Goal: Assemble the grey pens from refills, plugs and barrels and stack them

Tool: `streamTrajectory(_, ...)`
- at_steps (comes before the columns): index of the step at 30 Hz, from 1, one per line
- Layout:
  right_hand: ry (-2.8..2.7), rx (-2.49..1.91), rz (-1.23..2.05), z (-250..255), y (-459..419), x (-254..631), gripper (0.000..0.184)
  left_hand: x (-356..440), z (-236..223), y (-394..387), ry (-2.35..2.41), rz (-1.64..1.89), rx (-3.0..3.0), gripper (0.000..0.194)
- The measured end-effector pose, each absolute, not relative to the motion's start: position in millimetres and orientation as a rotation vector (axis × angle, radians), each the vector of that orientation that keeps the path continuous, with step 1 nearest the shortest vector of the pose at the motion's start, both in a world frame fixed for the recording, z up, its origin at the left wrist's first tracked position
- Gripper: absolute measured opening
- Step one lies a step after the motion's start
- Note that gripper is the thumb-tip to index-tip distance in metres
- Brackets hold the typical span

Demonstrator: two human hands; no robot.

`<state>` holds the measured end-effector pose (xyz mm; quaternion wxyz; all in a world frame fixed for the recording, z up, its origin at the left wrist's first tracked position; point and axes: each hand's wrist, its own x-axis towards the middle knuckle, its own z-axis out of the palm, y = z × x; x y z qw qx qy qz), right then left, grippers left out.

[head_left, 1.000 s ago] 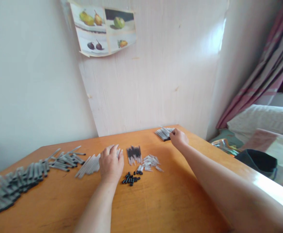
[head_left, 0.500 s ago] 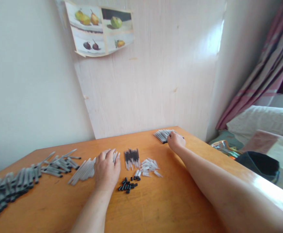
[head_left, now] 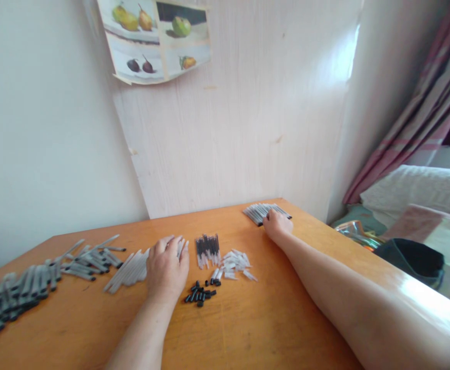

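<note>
My left hand (head_left: pixel 168 264) lies palm down over a row of translucent white pen barrels (head_left: pixel 127 272), its fingers stretched out and slightly apart. At the back right, my right hand (head_left: pixel 278 225) is closed, with curled fingers against a row of pens (head_left: pixel 259 213) with dark ends. Whatever its fingertips hold is hidden. Between the hands lie dark pen refills with pale tips (head_left: pixel 207 249), a loose pile of small white pointed pieces (head_left: pixel 235 263) and a cluster of short black caps (head_left: pixel 200 294).
Many grey-white tubes with black ends (head_left: pixel 28 285) spread along the left of the wooden table (head_left: pixel 256 329); more lie crosswise (head_left: pixel 90 259) beside them. A board with fruit pictures (head_left: pixel 155 41) stands behind. Right of the table is a dark open container (head_left: pixel 410 262).
My right hand has settled lower against the row of pens, and dark pen ends now show beyond it. My left hand stays on the barrels. The view has shifted slightly.
</note>
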<state>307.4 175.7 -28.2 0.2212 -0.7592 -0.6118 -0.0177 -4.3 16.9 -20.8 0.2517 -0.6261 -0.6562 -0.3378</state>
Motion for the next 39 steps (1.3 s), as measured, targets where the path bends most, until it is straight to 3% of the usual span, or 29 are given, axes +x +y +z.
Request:
streamTrajectory(10,-1.684,-2.085,0.003,-30,174,311,0.026,-4,-19,17,-1.779,-0.915,-1.718,0.035)
streamTrajectory(22,-1.507,-2.096,0.102,-26,169,322,0.037,-5,-17,16,-1.797,-0.968,-1.709,0.034)
streamTrajectory(39,-1.886,-1.55,0.118,11,140,267,0.029,-9,-15,14,-1.992,-0.965,-1.741,0.031)
